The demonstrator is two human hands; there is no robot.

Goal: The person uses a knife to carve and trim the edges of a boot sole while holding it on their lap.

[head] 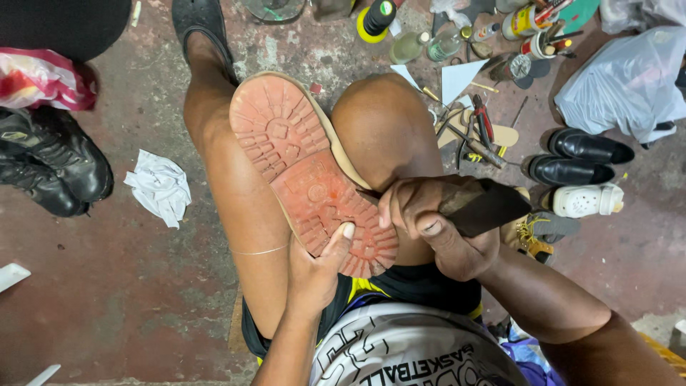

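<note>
Head view, frame centre: left hand [318, 268] reaches up, fingers curled round the heel of the red-soled boot [307, 168], thumb pressed on the tread. Right hand [436, 225], wrist bent inward, is clenched around a dark wedge-shaped tool [486, 204] at the sole's edge.

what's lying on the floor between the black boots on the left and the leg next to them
In the head view, a crumpled white cloth lies on the reddish floor between the black boots and the person's left leg; the rest of that stretch is bare.

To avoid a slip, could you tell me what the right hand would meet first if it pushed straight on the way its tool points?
Probably the edge of the red-soled shoe: the right hand aims its dark tool leftward at the sole's side.
</note>
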